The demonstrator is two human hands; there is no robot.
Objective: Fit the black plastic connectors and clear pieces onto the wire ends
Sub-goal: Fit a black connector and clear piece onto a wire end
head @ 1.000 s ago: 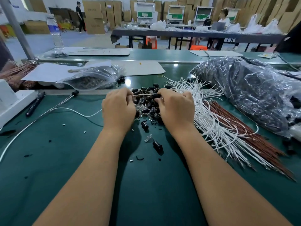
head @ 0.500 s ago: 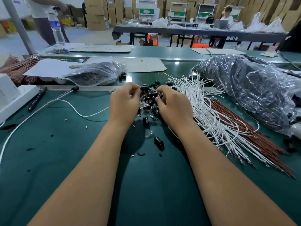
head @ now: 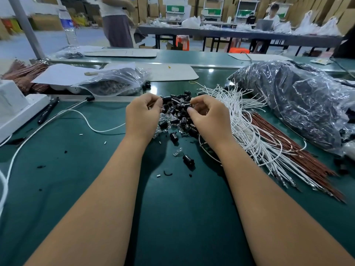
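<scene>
The left hand (head: 143, 114) pinches a black connector (head: 166, 99) and the right hand (head: 208, 117) pinches a white wire end (head: 182, 102), both held over the connector pile (head: 178, 116), probably to join them. White wires (head: 249, 135) lie just right; the green desk (head: 172, 208) nearer the person gives open room

Black connectors (head: 175, 108), white wires (head: 247, 129), reddish-brown wires (head: 299, 150), green mat (head: 76, 160).
</scene>
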